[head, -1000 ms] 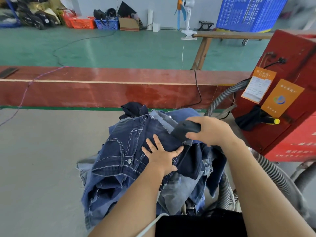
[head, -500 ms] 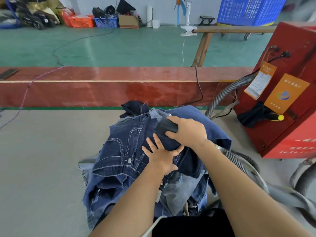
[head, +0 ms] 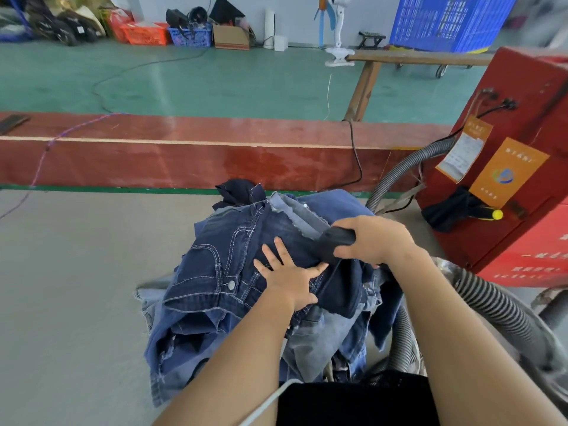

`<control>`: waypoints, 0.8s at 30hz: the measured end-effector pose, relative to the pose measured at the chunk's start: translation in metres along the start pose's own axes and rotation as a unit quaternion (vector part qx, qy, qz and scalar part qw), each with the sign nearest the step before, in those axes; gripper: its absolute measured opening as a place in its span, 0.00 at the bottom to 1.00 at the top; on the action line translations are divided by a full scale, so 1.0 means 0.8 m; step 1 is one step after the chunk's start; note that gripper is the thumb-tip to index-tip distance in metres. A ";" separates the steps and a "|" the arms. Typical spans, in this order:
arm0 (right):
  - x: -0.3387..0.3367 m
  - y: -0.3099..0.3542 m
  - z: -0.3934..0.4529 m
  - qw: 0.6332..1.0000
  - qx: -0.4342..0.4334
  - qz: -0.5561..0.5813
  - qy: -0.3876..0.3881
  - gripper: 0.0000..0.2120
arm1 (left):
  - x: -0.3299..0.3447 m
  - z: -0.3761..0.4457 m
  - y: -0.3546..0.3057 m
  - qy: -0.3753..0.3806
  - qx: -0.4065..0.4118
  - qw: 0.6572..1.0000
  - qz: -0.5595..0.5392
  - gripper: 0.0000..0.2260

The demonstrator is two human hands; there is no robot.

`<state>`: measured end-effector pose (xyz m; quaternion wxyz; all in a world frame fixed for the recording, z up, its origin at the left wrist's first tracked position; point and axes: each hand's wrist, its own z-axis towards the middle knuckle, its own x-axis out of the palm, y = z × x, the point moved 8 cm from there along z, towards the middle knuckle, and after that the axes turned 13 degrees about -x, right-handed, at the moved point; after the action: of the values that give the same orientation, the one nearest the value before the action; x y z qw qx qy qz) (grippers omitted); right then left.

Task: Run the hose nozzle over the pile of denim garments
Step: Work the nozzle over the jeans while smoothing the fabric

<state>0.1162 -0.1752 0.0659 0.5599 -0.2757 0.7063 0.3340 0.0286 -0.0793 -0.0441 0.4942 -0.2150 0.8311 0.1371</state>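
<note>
A heaped pile of dark and light blue denim garments (head: 246, 281) sits on a grey work surface (head: 76, 287), directly in front of the person. The left hand (head: 289, 278) lies flat on top of the pile, fingers spread and straight, pressing the dark denim and grasping nothing. The right hand (head: 375, 239) is clenched around a black hose nozzle (head: 333, 242), whose tip rests against the denim at the upper right of the pile, just beside the left fingertips. A grey ribbed hose (head: 491, 305) runs beneath the right forearm. A red metal machine cabinet (head: 528, 192) with orange labels stands to the right, near the pile.
</note>
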 end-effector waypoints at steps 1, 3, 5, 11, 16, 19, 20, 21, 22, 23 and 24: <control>0.006 0.002 0.003 1.000 -0.003 -0.013 0.004 0.18 | 0.000 0.001 -0.001 0.002 -0.003 1.000 0.000 0.33; 0.011 0.009 0.013 0.999 -0.012 -0.030 -0.010 0.20 | 0.001 0.004 -0.002 0.005 -0.006 1.000 0.001 0.34; 0.015 0.018 0.027 0.999 -0.018 -0.036 -0.031 0.21 | 0.002 0.006 -0.002 0.007 -0.009 1.000 0.003 0.35; 0.014 0.048 0.050 0.993 -0.044 -0.023 -0.103 0.25 | 0.005 0.008 0.001 0.000 -0.012 1.000 0.011 0.35; -0.058 0.032 0.022 0.967 -0.041 0.105 -0.230 0.26 | 0.004 0.007 0.001 -0.009 -0.004 1.000 -0.002 0.35; -0.065 0.009 -0.002 0.973 -0.010 0.115 -0.199 0.24 | 0.003 0.006 0.001 -0.012 0.001 1.000 -0.008 0.35; -0.055 0.003 -0.006 0.981 -0.002 0.114 -0.158 0.22 | 0.003 0.005 0.000 -0.011 0.002 1.000 -0.008 0.35; -0.043 -0.002 -0.008 0.988 0.005 0.106 -0.112 0.19 | 0.002 0.005 0.000 -0.011 0.003 1.000 -0.008 0.35; -0.029 -0.005 -0.008 0.993 0.008 0.091 -0.068 0.17 | 0.002 0.005 -0.001 -0.010 0.003 1.000 -0.007 0.34; -0.018 -0.007 -0.007 0.997 0.009 0.071 -0.033 0.17 | 0.002 0.004 -0.001 -0.009 0.003 1.000 -0.005 0.34; -0.008 -0.007 -0.004 0.999 0.007 0.049 -0.008 0.18 | 0.002 0.004 -0.001 -0.007 0.001 1.000 -0.003 0.34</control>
<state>0.1204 -0.1811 0.0715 0.5505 -0.2342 0.7170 0.3578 0.0310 -0.0785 -0.0470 0.5009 -0.2162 0.8270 0.1358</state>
